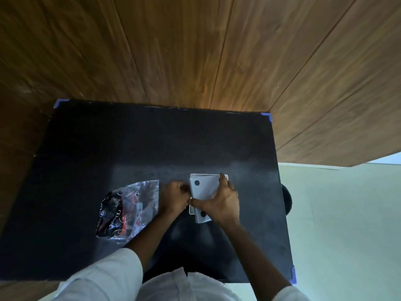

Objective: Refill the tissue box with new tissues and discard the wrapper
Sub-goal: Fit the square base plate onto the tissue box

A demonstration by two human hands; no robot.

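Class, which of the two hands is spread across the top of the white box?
The right hand lies spread over the white box; the left hand is curled at the box's left edge.

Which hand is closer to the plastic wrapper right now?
Left. The left hand sits just beside the wrapper, at its right edge; the right hand is farther right, on the tissue box.

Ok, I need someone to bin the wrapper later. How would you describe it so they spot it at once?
On the black table, look left of the person's left hand, which works at the white tissue box. The wrapper lies flat there: crinkled clear plastic with black and red print, the only loose plastic on the table.
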